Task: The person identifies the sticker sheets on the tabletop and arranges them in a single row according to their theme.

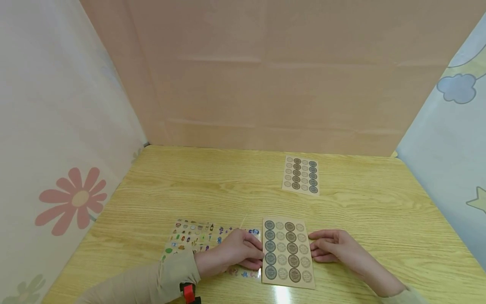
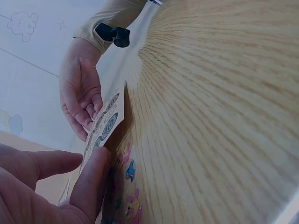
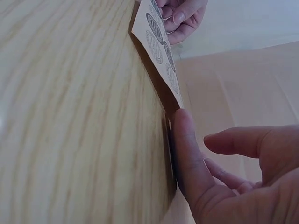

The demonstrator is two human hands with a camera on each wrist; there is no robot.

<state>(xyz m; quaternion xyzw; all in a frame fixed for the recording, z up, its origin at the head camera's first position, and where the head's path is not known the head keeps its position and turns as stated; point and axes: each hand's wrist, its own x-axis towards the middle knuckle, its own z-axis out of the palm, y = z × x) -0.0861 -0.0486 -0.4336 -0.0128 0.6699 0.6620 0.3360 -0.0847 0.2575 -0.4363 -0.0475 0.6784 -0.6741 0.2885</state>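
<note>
Nearest the person, a rectangular brown paper sheet of round stickers lies on the wooden table, whose pale yellow surface shows long grain lines. The left hand rests at the sheet's left edge with its fingers loosely curled and their tips touching the paper; the right hand does the same at the right edge. The two hands are apart, with the sheet between them. Whether either one truly pinches the edge cannot be told from above.

The left wrist view shows more: the brown sheet stands lifted off the wood along that edge, a fingertip of the left hand pressed against it. The right wrist view shows the same sheet raised at its side, with a right hand finger laid flat against the table edge of it.

Under the left hand lies a glossy clear sheet of small colourful stickers, partly tucked beneath the brown one.

Farther back, well apart, a second brown sheet of round stickers lies flat.
</note>
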